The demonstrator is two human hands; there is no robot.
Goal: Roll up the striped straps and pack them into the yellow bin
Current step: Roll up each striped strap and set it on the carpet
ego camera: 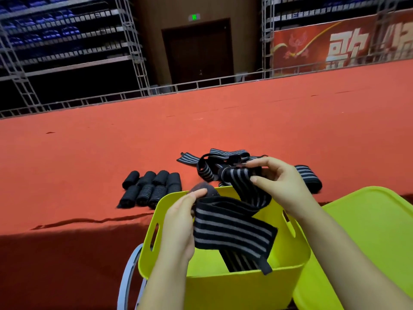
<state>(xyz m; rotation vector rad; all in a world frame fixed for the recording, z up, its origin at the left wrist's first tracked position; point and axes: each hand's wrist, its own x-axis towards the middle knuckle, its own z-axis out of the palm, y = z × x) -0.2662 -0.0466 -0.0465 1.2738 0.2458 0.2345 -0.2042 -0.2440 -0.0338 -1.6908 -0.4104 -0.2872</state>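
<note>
A black strap with grey stripes (232, 227) hangs unrolled over the open yellow bin (234, 285), its free end drooping inside. My left hand (181, 222) pinches its left edge just above the bin's rim. My right hand (279, 182) pinches the strap's upper part, higher and further back. Behind the bin, a tangle of loose striped straps (214, 162) lies on the red-covered table (111, 148). Several rolled straps (149, 189) sit in rows to the left of the bin. One more rolled strap (310, 175) lies behind my right wrist.
The bin's yellow lid (366, 238) lies at the right. A silver ring-shaped frame (128, 276) shows beside the bin's lower left. The red cloth drops off at the table's near edge. Railings and dark seating stands fill the background.
</note>
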